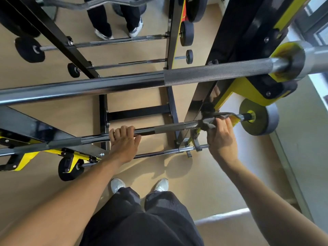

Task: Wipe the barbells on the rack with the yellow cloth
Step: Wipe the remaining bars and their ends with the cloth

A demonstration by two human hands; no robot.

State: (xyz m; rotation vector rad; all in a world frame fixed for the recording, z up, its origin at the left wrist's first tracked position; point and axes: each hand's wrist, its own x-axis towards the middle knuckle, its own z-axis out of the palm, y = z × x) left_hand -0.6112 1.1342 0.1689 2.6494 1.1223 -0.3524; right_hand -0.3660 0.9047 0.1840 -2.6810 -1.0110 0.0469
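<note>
At the right of centre in the frame, a crumpled cloth point(209, 121), grey with a yellow edge, is pinched onto a thin barbell point(168, 128) by the right hand point(221, 137). The bar is gripped at mid-frame by the curled left hand point(124, 141). A tan floor point(204, 183) is seen below the rack point(230, 50).

Two hands, left point(124, 141) and right point(221, 137), one cloth point(211, 119), three barbells below the top barbell point(142, 84), two white shoes.
</note>
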